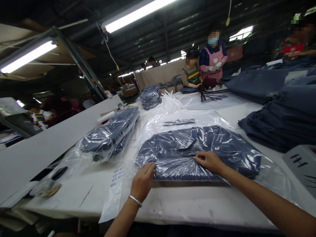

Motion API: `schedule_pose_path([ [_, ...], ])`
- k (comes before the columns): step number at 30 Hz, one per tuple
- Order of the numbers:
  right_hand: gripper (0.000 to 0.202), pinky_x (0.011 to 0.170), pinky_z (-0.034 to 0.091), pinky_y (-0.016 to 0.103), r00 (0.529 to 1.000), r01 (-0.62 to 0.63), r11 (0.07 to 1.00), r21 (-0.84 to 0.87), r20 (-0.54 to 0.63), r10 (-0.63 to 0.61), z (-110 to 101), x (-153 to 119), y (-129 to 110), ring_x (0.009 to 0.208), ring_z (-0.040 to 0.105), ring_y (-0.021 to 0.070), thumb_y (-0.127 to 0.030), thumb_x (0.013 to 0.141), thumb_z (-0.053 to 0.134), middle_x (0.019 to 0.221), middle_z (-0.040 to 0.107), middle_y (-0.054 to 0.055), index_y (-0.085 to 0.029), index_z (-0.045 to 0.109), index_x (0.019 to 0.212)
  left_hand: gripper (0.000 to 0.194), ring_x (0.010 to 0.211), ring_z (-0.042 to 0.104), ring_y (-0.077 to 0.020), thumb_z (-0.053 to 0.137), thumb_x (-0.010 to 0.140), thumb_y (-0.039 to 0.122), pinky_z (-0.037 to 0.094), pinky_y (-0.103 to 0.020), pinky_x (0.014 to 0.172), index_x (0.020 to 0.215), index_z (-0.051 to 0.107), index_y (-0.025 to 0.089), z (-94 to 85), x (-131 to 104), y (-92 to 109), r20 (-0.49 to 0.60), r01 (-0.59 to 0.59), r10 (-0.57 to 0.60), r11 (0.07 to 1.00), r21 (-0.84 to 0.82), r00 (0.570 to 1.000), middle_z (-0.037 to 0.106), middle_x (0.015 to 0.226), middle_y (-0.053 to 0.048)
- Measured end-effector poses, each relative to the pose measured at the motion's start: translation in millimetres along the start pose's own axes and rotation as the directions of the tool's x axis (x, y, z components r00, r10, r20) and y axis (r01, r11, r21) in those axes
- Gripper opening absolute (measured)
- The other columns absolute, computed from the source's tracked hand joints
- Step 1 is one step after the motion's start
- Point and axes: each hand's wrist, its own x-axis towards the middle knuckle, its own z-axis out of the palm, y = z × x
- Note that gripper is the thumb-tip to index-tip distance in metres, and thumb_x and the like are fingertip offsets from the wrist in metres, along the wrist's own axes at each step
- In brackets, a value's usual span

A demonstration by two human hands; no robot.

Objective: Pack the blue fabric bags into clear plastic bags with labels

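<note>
A dark blue fabric bag [232, 153] lies flat on the table inside a clear plastic bag [274, 177]. It has a strap or handle near its middle, and plastic film wrinkles shiny across it. At the lower left edge my left hand [142, 182], with a silver bangle on the wrist, has its fingers together and bent over the film; its thumb is hidden. My right hand [208, 161] pinches the film near the middle of the blue bag, and creases run from its fingertips. A dark label strip [179, 122] shows above the bag.
Wrapped blue bags [111, 130] are piled at left, with another stack [149, 97] behind. White strips [172, 102] lie at the back. Unwrapped blue bags [283, 112] and a grey box [302, 168] stand right. A sticker sheet [112, 194] is near the front edge. Co-workers [213, 59] are across the table.
</note>
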Motion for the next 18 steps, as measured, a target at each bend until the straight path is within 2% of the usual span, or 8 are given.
schedule_pose_path([
  [4, 0.032, 0.060, 0.034, 0.026, 1.000, 0.005, 1.000, 0.015, 0.008, -0.005, 1.1, 2.5, 2.0, 0.063, 0.059, 0.0165, -0.047, 0.086, 0.054, 0.067, 0.067, 0.000, -0.021, 0.070, 0.076, 0.041, 0.132, 0.049, -0.0211, 0.045, 0.096, 0.026, 0.047, -0.041, 0.108, 0.136, 0.050, 0.023, 12.3, 6.6, -12.2, 0.059, 0.033, -0.033, 0.999, -0.005, 0.998, 0.057, 0.139, -0.004],
  [8, 0.033, 0.059, 0.034, 0.026, 1.000, -0.002, 0.999, 0.053, 0.010, 0.001, -3.0, 1.7, -3.7, 0.063, 0.057, 0.0163, -0.045, 0.085, 0.056, 0.065, 0.066, 0.002, -0.017, 0.071, 0.076, 0.043, 0.129, 0.052, -0.0194, 0.040, 0.097, 0.035, 0.048, -0.038, 0.107, 0.139, 0.048, 0.025, 19.2, 3.7, -22.3, 0.156, 0.165, -0.151, 0.983, -0.076, 0.976, 0.055, 0.141, -0.003],
  [11, 0.031, 0.059, 0.037, 0.024, 0.998, -0.012, 0.996, 0.092, 0.070, 0.005, -10.8, 2.8, -11.4, 0.065, 0.059, 0.0160, -0.042, 0.085, 0.058, 0.068, 0.068, 0.002, -0.015, 0.073, 0.079, 0.047, 0.130, 0.051, -0.0195, 0.038, 0.097, 0.041, 0.043, -0.039, 0.111, 0.141, 0.045, 0.026, 27.8, -2.2, -30.7, 0.221, 0.217, -0.182, 0.965, -0.145, 0.958, 0.053, 0.143, -0.003],
  [16, 0.017, 0.058, 0.043, 0.021, 0.969, -0.023, 0.993, 0.117, 0.245, -0.006, -38.0, 13.2, -14.9, 0.059, 0.061, 0.0130, -0.031, 0.081, 0.065, 0.064, 0.069, -0.002, -0.018, 0.075, 0.083, 0.056, 0.131, 0.049, -0.0215, 0.035, 0.094, 0.047, 0.038, -0.042, 0.113, 0.145, 0.039, 0.025, 47.3, -5.4, -49.6, 0.273, 0.213, -0.155, 0.957, -0.197, 0.950, 0.051, 0.145, -0.003],
  [18, 0.014, 0.060, 0.046, 0.022, 0.967, -0.025, 0.993, 0.114, 0.256, -0.005, -57.3, 9.1, -17.4, 0.059, 0.063, 0.0133, -0.024, 0.079, 0.066, 0.067, 0.071, -0.002, -0.018, 0.076, 0.088, 0.057, 0.130, 0.050, -0.0216, 0.035, 0.093, 0.047, 0.039, -0.042, 0.112, 0.145, 0.039, 0.025, 50.0, -5.0, -52.8, 0.284, 0.208, -0.149, 0.959, -0.192, 0.947, 0.051, 0.144, -0.002],
])
